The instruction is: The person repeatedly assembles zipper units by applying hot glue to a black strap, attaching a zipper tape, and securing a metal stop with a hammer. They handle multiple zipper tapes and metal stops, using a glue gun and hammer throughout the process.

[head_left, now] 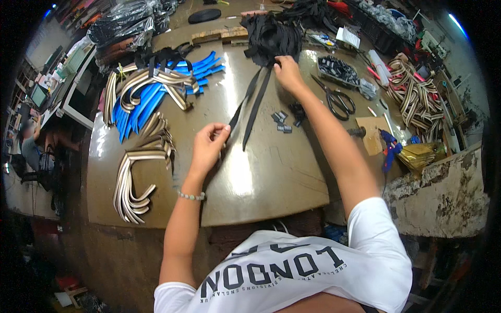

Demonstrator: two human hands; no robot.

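Black strap [238, 110] — pinched in left hand [210, 142].
Right hand [286, 72] at bundle [274, 37], twelve o'clock, grip unclear — I'd keep tension even.

On my feed, I see the left hand [210, 143] pinching, fingers curled, left forearm [182, 229] angled forward; the right hand [288, 74] reaches farther, right arm [339, 143] slanting inward.

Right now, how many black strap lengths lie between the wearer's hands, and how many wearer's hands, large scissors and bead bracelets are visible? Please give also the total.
Black strap lengths: 2
Wearer's hands: 2 (left hand, right hand)
Large scissors: 1
Bead bracelet: 1
Total: 6
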